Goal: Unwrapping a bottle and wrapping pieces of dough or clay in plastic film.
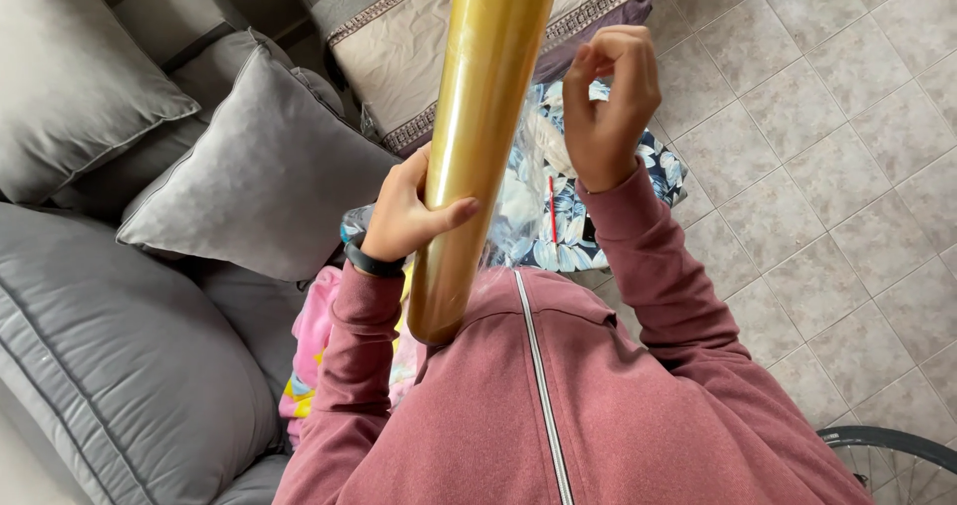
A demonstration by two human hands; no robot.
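Note:
A long shiny gold roll (477, 116) stands nearly upright in front of my chest, its lower end against my maroon zip jacket. My left hand (404, 211) wraps around the roll's lower half, thumb across the front, a black band on the wrist. My right hand (606, 96) is raised just right of the roll, fingers curled and pinched on a thin clear film (533, 151) that stretches off the roll. Below the film lies a blue floral package (568, 226) with a red strip on it.
A grey sofa with grey cushions (249, 166) fills the left side. A beige patterned cushion (399, 36) lies at the top. Pink and yellow fabric (314, 336) sits by my left arm. Tiled floor (827, 166) spreads to the right, with a bicycle wheel (897, 450) at the lower right.

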